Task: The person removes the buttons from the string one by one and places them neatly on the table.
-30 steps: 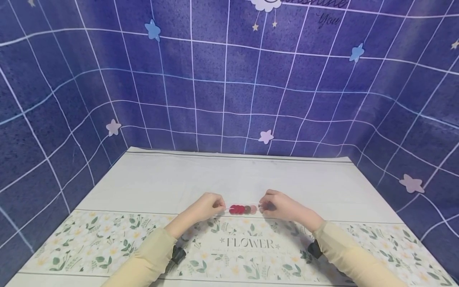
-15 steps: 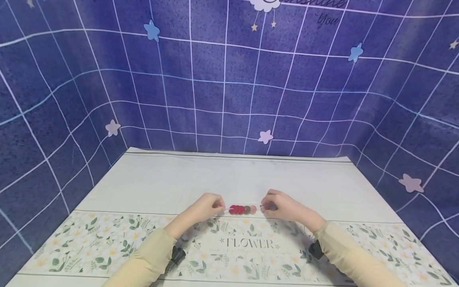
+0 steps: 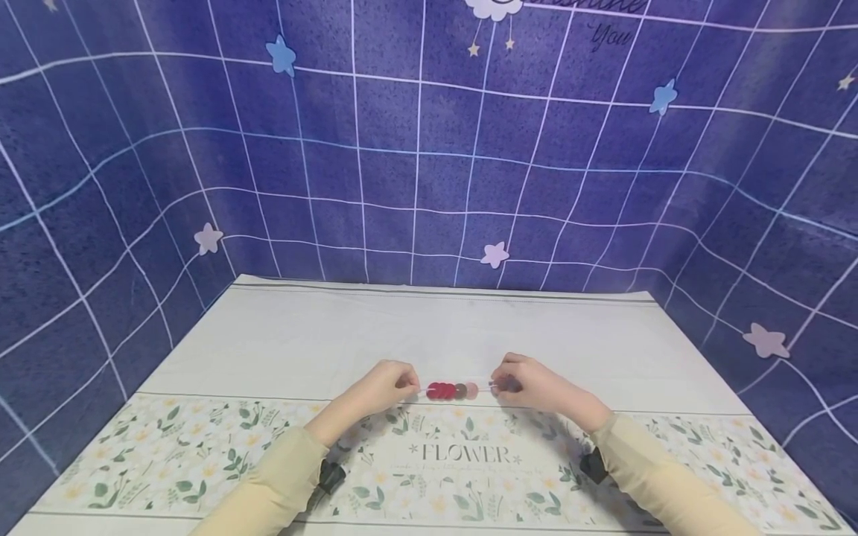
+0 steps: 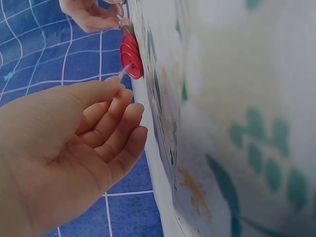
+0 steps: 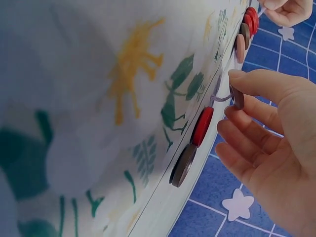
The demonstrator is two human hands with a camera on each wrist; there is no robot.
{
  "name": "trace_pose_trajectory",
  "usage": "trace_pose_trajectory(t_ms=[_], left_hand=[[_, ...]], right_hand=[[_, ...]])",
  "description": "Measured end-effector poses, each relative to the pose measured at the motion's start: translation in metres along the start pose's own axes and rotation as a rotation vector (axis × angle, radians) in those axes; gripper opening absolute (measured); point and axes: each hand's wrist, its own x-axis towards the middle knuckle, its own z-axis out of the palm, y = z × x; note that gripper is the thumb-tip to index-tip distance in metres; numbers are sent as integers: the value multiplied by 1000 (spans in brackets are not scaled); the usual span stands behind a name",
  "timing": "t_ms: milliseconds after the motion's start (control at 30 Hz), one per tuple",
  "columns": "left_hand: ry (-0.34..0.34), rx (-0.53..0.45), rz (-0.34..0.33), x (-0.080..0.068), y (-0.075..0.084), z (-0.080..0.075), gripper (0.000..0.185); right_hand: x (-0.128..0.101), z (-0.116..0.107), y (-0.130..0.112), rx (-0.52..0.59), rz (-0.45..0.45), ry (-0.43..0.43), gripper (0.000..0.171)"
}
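left hand point(image 3: 390, 385): thumb and forefinger closed to a pinch on the string point(image 4: 125, 72); other fingers loosely bent.
right hand point(image 3: 534, 384): thumb and forefinger pinching the held brown button point(image 5: 238, 98) by its faces; remaining fingers loosely curved.
string: pale lavender, stretched between both hands; a short piece curls beside the held brown button, whether through its hole cannot be told.
threaded row: from the left hand, overlapping red buttons point(image 3: 439, 391), then a brown button point(image 3: 460, 391), then a pink button point(image 3: 472, 390); apart from the held one.
loose buttons: loose red button point(image 5: 202, 127) and loose brown button point(image 5: 183, 166), side by side near the right hand, on the tablecloth point(image 3: 442, 327).
tablecloth: white, floral band, lettered "flower".
sleeves point(image 3: 281, 476): pale yellow.
backdrop point(image 3: 389, 179): blue, light grid, stars.
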Motion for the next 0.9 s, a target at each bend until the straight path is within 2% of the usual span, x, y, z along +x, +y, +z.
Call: trace_pose_trajectory(t_ms=[400,900], left_hand=[[5,2,-9,-1,0,0,10],[0,-8,-10,0,0,1,6]], right_hand=[[-5,-2,3,-8,10,-2,25],[-10,-6,7,7,24,17,21]])
